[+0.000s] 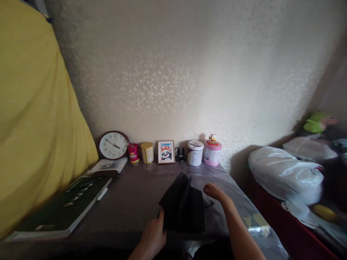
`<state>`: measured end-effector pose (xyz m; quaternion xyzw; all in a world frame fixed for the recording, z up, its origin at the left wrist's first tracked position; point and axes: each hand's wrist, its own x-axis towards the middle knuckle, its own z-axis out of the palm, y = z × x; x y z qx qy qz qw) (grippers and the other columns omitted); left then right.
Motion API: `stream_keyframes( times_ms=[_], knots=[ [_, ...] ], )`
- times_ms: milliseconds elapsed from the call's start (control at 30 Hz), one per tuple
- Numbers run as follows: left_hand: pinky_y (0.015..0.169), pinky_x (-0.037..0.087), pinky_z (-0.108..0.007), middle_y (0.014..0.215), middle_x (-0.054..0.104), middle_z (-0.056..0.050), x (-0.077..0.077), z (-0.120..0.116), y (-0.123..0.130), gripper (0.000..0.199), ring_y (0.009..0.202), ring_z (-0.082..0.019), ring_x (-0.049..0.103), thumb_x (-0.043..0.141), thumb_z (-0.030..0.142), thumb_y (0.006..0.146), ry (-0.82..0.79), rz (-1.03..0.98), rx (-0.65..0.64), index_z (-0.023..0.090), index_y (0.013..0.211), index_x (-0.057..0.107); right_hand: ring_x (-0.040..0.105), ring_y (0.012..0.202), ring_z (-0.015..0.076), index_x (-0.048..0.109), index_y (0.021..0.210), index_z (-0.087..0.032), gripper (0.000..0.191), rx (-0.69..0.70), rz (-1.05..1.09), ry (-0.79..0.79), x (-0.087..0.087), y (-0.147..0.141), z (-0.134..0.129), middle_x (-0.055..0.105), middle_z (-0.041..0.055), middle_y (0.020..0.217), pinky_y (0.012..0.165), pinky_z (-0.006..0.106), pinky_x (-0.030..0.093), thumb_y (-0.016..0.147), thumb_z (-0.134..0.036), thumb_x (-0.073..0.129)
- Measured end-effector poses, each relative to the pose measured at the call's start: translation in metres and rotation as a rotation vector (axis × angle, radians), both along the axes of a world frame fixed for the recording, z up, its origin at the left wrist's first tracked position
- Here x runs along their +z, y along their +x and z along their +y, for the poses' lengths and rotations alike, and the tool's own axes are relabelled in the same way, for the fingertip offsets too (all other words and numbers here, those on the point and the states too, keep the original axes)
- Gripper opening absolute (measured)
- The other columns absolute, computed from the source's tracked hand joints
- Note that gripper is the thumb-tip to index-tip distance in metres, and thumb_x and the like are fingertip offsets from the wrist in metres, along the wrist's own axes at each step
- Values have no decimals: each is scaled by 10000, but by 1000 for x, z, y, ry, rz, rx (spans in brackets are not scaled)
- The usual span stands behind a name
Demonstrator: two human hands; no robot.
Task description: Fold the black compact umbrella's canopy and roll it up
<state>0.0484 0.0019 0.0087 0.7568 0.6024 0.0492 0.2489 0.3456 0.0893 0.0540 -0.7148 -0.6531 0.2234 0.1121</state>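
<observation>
A black folded cloth-like item (184,209) stands partly spread over the near middle of the table. My left hand (154,233) grips its lower left edge, the index finger pointing up along it. To the right of the item is my right hand (214,191), its fingers curled closed near the item's upper right side. A thin dark cord or strap (209,204) sticks out from the item's right edge, just below my right hand. Whether my right fingers hold anything is too small to tell.
Along the wall stand a clock (114,145), a red tin (133,153), a yellow can (147,152), a framed panda picture (166,152), a white tub (195,153) and a pink tub (212,154). A green book (65,206) lies left; white bags (284,173) are at right.
</observation>
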Motion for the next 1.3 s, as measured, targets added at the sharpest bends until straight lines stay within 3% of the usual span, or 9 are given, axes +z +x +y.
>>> stream_keyframes(
  times_ms=[100,233,300,400,633,833,1133,1233,1300],
  knots=[
    [796,437,-306,1018,646,-124,-3,-1,4,727,945,-219,607,430,185,791,96,79,-31,84,1408,60,533,1056,206,606,1041,-174,296,30,-3,319,17,-15,0,607,104,1112,896,309,392,883,-209,359],
    [780,442,-303,994,651,-127,-8,-1,7,783,915,-217,617,462,169,764,160,140,-41,75,1407,24,591,841,151,611,1054,-219,297,353,-4,586,31,-53,-7,622,49,994,772,255,438,860,-197,387],
    [795,435,-290,1038,635,-137,-8,-1,9,807,934,-208,609,476,138,742,178,158,-36,77,1407,23,589,832,131,595,1101,-244,365,486,-73,584,34,-71,-13,613,34,986,751,225,428,824,-128,387],
    [777,442,-280,1060,627,-141,-6,-4,11,805,915,-199,613,467,103,735,140,171,-16,77,1406,23,592,815,129,565,1154,-267,469,539,-200,514,34,-87,-18,602,28,1017,718,221,420,754,-81,404],
    [771,450,-279,1062,623,-148,-2,-6,10,742,925,-204,610,445,65,744,157,169,-21,77,1403,104,597,815,140,634,971,-245,294,531,-297,456,30,-81,-13,639,16,950,697,225,407,775,-144,439],
    [760,476,-319,1136,585,-179,1,-9,12,696,906,-230,624,353,-16,738,236,251,-14,104,1399,173,605,866,125,582,1021,-254,263,398,-283,546,28,-99,1,631,15,1004,711,203,410,896,-197,358],
    [707,502,-285,1018,637,-141,-7,-16,22,669,835,-206,653,306,-59,742,220,341,1,146,1378,266,549,927,164,594,938,-215,222,417,-453,540,-22,-141,16,604,51,981,693,224,438,907,-175,377],
    [757,499,-319,1121,601,-171,-6,-15,17,640,908,-229,635,348,-9,760,194,306,-11,102,1381,240,537,912,163,596,927,-215,207,423,-461,534,-34,-141,18,599,49,961,695,230,442,909,-190,391],
    [843,470,-329,1270,503,-194,-4,-16,12,578,1061,-244,568,371,93,818,192,262,-20,94,1381,240,535,904,162,594,925,-215,193,421,-446,546,-36,-140,18,597,46,948,694,234,442,908,-195,403]
  ],
)
